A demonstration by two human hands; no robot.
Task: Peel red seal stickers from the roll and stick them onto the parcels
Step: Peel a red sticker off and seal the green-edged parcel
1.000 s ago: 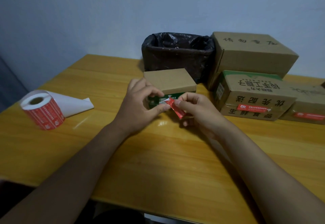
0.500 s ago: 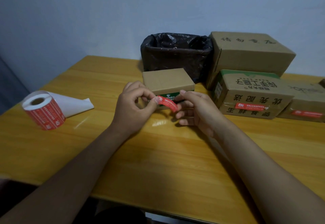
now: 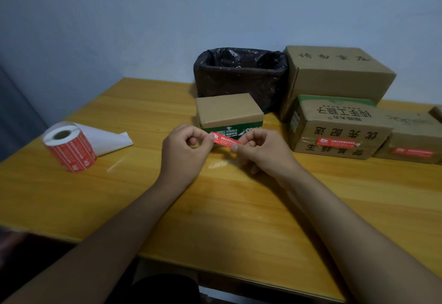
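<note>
At the frame's centre one red seal sticker (image 3: 224, 140) is stretched between two grips: the left hand (image 3: 185, 152) pinches its left end, the right hand (image 3: 262, 152) pinches its right end, just in front of the small parcel (image 3: 228, 112). One sticker roll (image 3: 70, 147) stands at the left of the surface (image 3: 227, 208). Four parcels show; two at the right carry one red sticker each.

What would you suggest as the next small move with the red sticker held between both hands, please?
Probably carry the red seal sticker forward and press it onto the small brown-and-green cardboard box just behind it. The left hand and right hand pinch its ends, stretched flat, and that box's visible faces show no red seal, unlike the large printed cardboard box to the right.
</note>
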